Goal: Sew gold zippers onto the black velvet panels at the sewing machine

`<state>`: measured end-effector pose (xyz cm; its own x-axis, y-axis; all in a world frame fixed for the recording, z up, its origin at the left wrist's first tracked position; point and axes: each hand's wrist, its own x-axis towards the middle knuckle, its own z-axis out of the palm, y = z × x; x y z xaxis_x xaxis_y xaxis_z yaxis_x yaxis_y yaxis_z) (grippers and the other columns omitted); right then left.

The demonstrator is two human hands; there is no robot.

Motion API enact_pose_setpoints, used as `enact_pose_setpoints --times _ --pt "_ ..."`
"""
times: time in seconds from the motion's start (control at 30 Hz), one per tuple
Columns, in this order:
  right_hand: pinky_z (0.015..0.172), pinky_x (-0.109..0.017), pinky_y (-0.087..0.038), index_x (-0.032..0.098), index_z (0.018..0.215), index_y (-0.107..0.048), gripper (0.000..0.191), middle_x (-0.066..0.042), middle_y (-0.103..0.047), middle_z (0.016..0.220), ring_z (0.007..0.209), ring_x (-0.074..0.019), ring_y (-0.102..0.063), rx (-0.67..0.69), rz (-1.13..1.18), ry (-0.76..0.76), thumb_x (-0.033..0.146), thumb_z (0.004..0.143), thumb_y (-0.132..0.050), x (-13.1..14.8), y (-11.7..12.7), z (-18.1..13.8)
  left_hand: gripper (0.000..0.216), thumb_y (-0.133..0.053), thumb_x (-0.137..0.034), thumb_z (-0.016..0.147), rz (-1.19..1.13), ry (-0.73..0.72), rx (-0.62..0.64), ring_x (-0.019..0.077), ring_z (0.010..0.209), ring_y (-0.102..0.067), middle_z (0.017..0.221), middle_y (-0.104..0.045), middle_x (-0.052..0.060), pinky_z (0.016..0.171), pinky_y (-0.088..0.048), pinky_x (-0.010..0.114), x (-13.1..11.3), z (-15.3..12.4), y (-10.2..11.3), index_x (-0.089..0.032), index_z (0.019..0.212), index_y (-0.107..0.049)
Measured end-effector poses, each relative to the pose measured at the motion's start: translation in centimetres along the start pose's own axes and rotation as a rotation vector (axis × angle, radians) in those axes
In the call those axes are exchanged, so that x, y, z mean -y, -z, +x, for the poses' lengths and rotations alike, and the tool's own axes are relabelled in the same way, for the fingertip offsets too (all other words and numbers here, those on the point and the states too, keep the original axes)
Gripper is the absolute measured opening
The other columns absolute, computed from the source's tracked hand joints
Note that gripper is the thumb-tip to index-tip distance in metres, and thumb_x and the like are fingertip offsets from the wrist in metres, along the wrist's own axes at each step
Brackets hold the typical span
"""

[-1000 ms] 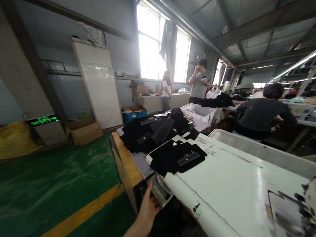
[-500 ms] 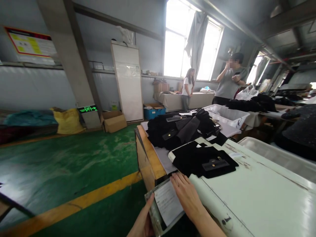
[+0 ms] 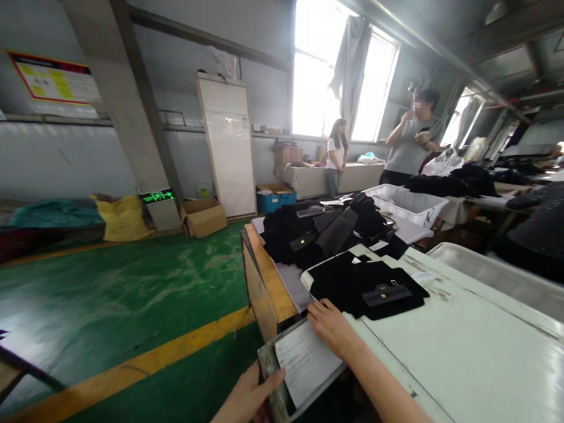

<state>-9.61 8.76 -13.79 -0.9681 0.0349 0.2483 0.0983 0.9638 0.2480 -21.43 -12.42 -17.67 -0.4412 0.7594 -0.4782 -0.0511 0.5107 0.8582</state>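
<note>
My left hand (image 3: pixel 251 396) grips the near left edge of a flat grey tray (image 3: pixel 267 365) that sticks out from under the white table (image 3: pixel 462 358); its thumb lies on the tray's rim. A white paper sheet (image 3: pixel 305 364) lies in the tray. My right hand (image 3: pixel 331 326) rests on the far corner of the sheet, fingers curled down on it. Just beyond that hand a small stack of black fabric pieces (image 3: pixel 365 285) with a metal snap lies on the table.
A larger heap of black fabric (image 3: pixel 317 232) sits on a wooden-edged table (image 3: pixel 268 282) behind. A white bin (image 3: pixel 403 202) and a long white tray (image 3: pixel 497 276) stand to the right. Two people (image 3: pixel 409 144) stand near the window. Green floor with a yellow line (image 3: pixel 145 364) lies left.
A second ago only my left hand touched the tray. My right hand came onto the paper, and the camera swung left. In the last half second my right hand shifted slightly up the sheet.
</note>
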Motion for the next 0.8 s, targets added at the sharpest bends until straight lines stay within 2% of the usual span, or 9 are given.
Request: enact_pose_setpoints --times 0.1,0.17,0.2,0.27,0.4,0.5,0.6,0.7,0.8 --pt "0.094 -0.037 -0.044 0.015 0.088 -0.06 0.015 -0.005 -0.061 0.093 0.092 -0.0202 -0.057 0.0 0.066 0.034 0.002 0.086 -0.053 -0.3 -0.1 -0.7 0.075 -0.066 -0.06 0.072 0.485 -0.131 -0.252 0.039 0.084 -0.068 0.098 -0.069 0.018 0.079 -0.051 0.052 -2.5 -0.9 1.6 -0.012 0.127 -0.053" --pt "0.104 -0.036 -0.038 0.016 0.09 -0.059 0.018 -0.004 -0.061 0.094 0.093 -0.0183 -0.057 0.001 0.134 0.036 0.0 0.086 -0.051 -0.4 -0.2 -1.2 0.07 -0.072 -0.051 0.068 0.624 -0.298 -0.434 0.0407 0.109 -0.059 0.117 -0.061 0.019 0.094 -0.044 0.055 -3.8 -1.0 1.9 -0.014 0.125 -0.056" --pt "0.107 -0.036 -0.035 0.016 0.091 -0.059 0.02 -0.003 -0.062 0.094 0.094 -0.0176 -0.058 0.001 0.171 0.025 -0.002 0.086 -0.05 -0.4 -0.2 -1.4 0.066 -0.075 -0.046 0.065 0.624 -0.381 -0.46 0.0384 0.116 -0.055 0.122 -0.058 0.016 0.099 -0.042 0.051 -4.4 -1.0 1.8 -0.017 0.123 -0.058" --pt "0.109 -0.036 -0.033 0.016 0.09 -0.058 0.026 -0.004 -0.063 0.095 0.095 -0.0172 -0.058 0.001 0.25 -0.022 -0.006 0.084 -0.046 -0.4 -0.2 -1.6 0.051 -0.078 -0.034 0.064 0.582 -0.495 -0.381 0.031 0.112 -0.057 0.117 -0.06 0.01 0.098 -0.043 0.041 -5.1 -0.7 1.3 -0.023 0.112 -0.065" --pt "0.097 -0.033 -0.044 0.018 0.095 -0.056 0.03 -0.002 -0.063 0.094 0.097 -0.0188 -0.059 -0.01 0.445 -0.17 -0.004 0.076 -0.058 -0.3 0.4 -1.4 0.009 -0.062 -0.023 0.079 0.532 -0.542 -0.243 0.0201 0.078 -0.06 0.082 -0.064 0.003 0.073 -0.046 0.029 -5.3 0.1 -0.1 -0.021 0.086 -0.068" --pt "0.084 -0.026 -0.047 0.02 0.095 -0.057 0.033 0.001 -0.064 0.092 0.094 -0.018 -0.059 -0.04 0.593 -0.253 0.0 0.071 -0.069 -0.4 1.0 -1.0 0.016 -0.054 -0.028 0.087 0.501 -0.634 -0.286 0.0177 0.072 -0.058 0.078 -0.061 0.003 0.067 -0.043 0.026 -4.9 0.3 -0.5 -0.02 0.081 -0.066" --pt "0.08 -0.022 -0.044 0.02 0.079 -0.06 0.021 0.004 -0.065 0.084 0.089 -0.0143 -0.061 -0.084 0.725 -0.296 0.0 0.075 -0.068 -0.5 1.2 -0.8 0.021 -0.056 -0.037 0.088 0.518 -0.741 -0.34 0.0185 0.073 -0.058 0.077 -0.061 0.004 0.069 -0.044 0.027 -5.0 0.1 -0.6 -0.021 0.08 -0.067" --pt "0.078 -0.02 -0.043 0.019 0.078 -0.063 0.015 0.004 -0.066 0.082 0.087 -0.0127 -0.061 -0.139 0.847 -0.315 0.005 0.079 -0.069 -0.3 1.9 -0.5 0.022 -0.058 -0.041 0.087 0.49 -0.85 -0.41 0.0187 0.077 -0.058 0.078 -0.062 0.004 0.072 -0.045 0.027 -6.4 -1.0 -0.3 -0.022 0.079 -0.067" --pt "0.075 -0.019 -0.043 0.019 0.084 -0.063 0.008 0.003 -0.065 0.086 0.083 -0.012 -0.06 -0.21 0.943 -0.319 0.014 0.083 -0.069 0.1 4.5 -0.5 0.023 -0.057 -0.042 0.088 0.4 -0.88 -0.413 0.0175 0.081 -0.06 0.082 -0.063 0.003 0.076 -0.046 0.025 -8.5 -2.5 0.8 -0.021 0.082 -0.064"
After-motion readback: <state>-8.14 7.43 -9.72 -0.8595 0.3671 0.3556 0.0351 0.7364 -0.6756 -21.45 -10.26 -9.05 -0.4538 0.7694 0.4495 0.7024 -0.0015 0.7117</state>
